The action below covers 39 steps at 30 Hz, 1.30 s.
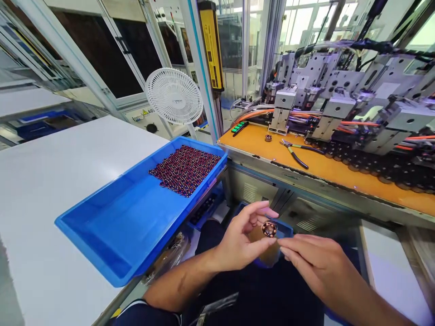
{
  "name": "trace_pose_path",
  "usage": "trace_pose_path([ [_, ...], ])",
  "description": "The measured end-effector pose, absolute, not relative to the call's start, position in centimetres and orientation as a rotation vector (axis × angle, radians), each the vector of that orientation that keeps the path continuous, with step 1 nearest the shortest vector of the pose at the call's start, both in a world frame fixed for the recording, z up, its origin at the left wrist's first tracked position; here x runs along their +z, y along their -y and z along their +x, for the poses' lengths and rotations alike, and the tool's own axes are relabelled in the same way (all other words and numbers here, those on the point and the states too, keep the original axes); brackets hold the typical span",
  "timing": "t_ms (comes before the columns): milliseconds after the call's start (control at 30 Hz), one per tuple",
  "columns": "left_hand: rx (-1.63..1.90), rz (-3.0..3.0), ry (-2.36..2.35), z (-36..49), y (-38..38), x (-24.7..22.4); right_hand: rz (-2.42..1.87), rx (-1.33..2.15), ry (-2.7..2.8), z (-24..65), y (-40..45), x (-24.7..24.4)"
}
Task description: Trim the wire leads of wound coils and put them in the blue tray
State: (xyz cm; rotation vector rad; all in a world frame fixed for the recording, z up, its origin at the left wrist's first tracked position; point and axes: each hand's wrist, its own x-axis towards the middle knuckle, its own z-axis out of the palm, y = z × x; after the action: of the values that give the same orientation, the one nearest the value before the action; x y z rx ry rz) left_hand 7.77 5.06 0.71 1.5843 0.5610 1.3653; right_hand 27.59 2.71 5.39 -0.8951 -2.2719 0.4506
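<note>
My left hand (pixel 243 240) holds a small round copper-wound ring (pixel 269 229) between thumb and fingers, its open face turned toward me. Close to the ring's lower right edge, my right hand (pixel 314 260) has its thumb and index fingertips pressed together; whatever they may pinch is too small to make out. Left of the hands, a blue tray (pixel 125 267) holds many small dark red parts (pixel 186 170) packed at its far end. Another ring (pixel 268 137) lies on the orange bench top beyond my hands.
Pliers (pixel 295 153) lie on the orange bench (pixel 251 138), before a row of metal machine fixtures (pixel 336 111) and dark round parts (pixel 380 172). A white fan (pixel 175 97) stands behind the tray. Below my hands is a blue bin (pixel 285 228).
</note>
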Motion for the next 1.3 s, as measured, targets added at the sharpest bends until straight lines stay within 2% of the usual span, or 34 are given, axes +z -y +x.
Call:
trace_pose_path([
  [300, 1.447, 1.504, -0.543, 8.0, -5.2, 0.8, -0.776, 0.683, 2.285, 28.1, -0.9, 5.8],
  [433, 1.502, 1.679, -0.569, 8.1, -4.9, 0.6, -0.959, 0.860, 1.985, 28.8, -2.4, 4.9],
  [533, 1.488, 1.787, -0.537, 8.2, -4.7, 0.3, -1.053, 1.191, 1.615, 28.3, -3.4, 4.1],
  [667, 1.490, 1.818, -0.526, 8.4, -4.6, 0.2, -0.958, 1.645, 1.278, 26.3, -3.3, 3.2],
  [867, 1.501, 1.629, -0.494, 8.3, -4.7, 0.4, -0.876, 1.544, 1.003, 24.5, -1.5, 1.1],
  [1167, 1.354, 1.756, -0.482, 8.1, -4.4, 0.1, -0.896, 1.522, 1.138, 25.9, -1.6, 1.5],
  [1300, 1.317, 1.520, -0.386, 8.3, -4.2, 0.5, -0.951, 1.430, 1.096, 25.3, -1.3, 1.0],
])
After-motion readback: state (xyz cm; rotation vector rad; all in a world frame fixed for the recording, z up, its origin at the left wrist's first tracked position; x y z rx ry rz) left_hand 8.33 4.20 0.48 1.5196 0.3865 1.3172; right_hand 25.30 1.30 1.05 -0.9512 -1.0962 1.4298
